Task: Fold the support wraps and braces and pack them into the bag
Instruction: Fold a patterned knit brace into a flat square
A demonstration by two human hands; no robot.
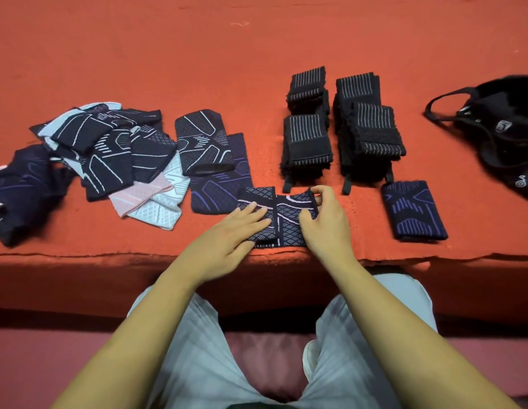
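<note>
Left grip (227, 231) spread flat, pressing the dark knit brace (286, 222) at the front edge of the counter (256, 54). I see right grip (327, 222) pinching its right edge. The bag (498, 128) sits far right.

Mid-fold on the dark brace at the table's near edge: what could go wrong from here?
1. The brace lies at the front edge of the table; it could slip off.
2. The right hand pinches only its far corner while the left hand presses flat, so the fold may land skewed.

On red table (197, 54): braces (109, 152), wraps (339, 128), black bag (501, 128)
</note>
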